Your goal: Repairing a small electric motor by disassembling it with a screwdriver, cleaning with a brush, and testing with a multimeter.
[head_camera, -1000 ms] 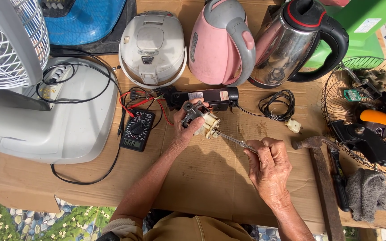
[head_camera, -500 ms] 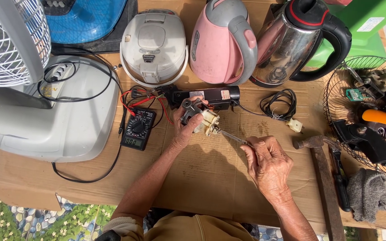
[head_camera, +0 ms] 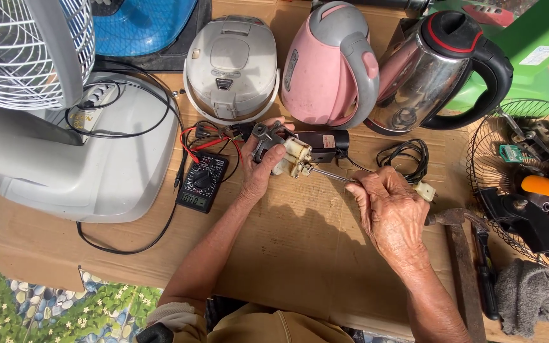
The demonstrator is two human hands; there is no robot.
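While the left hand (head_camera: 263,170) grips a small motor (head_camera: 290,155), the right hand (head_camera: 389,213) apparently pinches a screwdriver (head_camera: 328,175) into it.

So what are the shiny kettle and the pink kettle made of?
The shiny kettle looks like polished steel: its body mirrors nearby things, while the handle and lid look like black plastic. The pink kettle seems to be smooth plastic with a soft sheen and grey trim.

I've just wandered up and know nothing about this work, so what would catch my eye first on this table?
Probably the two hands at the centre: the left hand grips a small motor part while the right hand holds a thin metal tool to it. Behind them stand a white rice cooker, a pink kettle and a steel kettle in a row. A white fan fills the left corner.
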